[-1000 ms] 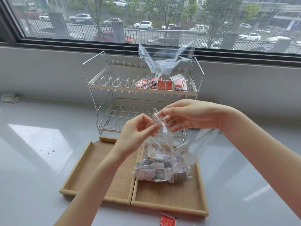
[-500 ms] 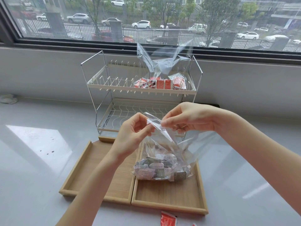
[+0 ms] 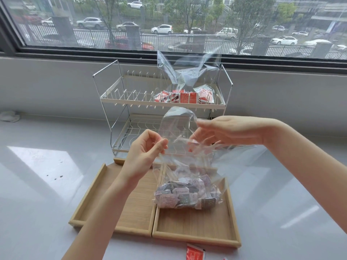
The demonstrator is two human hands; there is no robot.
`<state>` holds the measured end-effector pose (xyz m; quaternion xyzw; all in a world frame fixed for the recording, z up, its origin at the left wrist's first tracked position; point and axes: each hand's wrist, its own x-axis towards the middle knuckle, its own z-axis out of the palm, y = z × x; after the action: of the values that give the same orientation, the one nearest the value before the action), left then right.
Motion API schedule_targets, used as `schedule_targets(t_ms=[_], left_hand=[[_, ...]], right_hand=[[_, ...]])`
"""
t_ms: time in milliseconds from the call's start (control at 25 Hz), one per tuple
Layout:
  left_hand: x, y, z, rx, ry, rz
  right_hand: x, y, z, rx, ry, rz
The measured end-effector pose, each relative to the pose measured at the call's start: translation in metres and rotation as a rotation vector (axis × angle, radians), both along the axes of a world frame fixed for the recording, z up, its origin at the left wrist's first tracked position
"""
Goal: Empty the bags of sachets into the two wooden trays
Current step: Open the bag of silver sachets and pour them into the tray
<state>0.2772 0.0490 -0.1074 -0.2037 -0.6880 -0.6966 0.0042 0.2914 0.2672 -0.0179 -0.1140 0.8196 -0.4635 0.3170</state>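
A clear plastic bag (image 3: pixel 180 158) holding several grey and lilac sachets (image 3: pixel 185 194) stands on the right wooden tray (image 3: pixel 197 233). My left hand (image 3: pixel 144 152) pinches the bag's near-left edge at its mouth. My right hand (image 3: pixel 225 132) has its fingers spread inside or against the bag's far side, stretching the mouth wide. The left wooden tray (image 3: pixel 88 201) lies beside it, touching, with nothing in it. A second clear bag (image 3: pixel 187 77) with red sachets (image 3: pixel 185 96) sits on the top shelf of the wire rack (image 3: pixel 120 98).
The white wire rack stands just behind the trays, its lower shelf bare. A loose red sachet (image 3: pixel 195 253) lies on the white counter in front of the right tray. A crumpled white thing (image 3: pixel 9 116) lies at the far left. A window runs along the back.
The bag's mouth, pinched together a second ago, has been pulled apart. My right hand went from a pinch to spread fingers and moved right; my left hand shifted slightly left.
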Motion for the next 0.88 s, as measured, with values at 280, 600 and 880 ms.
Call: schedule_targets(t_ms=[280,600,880], left_hand=[[-0.004,0.000,0.004,-0.025,0.020,-0.046],[-0.010,-0.006,0.001,-0.049,0.071,-0.020],[-0.018,-0.001,0.003,-0.068,0.097,0.009]], right_hand=[[-0.001,0.019,0.035,0.085,0.488,-0.118],[0.006,0.041,0.022,0.305,0.305,-0.061],[0.003,0.047,0.036,0.189,0.544,-0.174]])
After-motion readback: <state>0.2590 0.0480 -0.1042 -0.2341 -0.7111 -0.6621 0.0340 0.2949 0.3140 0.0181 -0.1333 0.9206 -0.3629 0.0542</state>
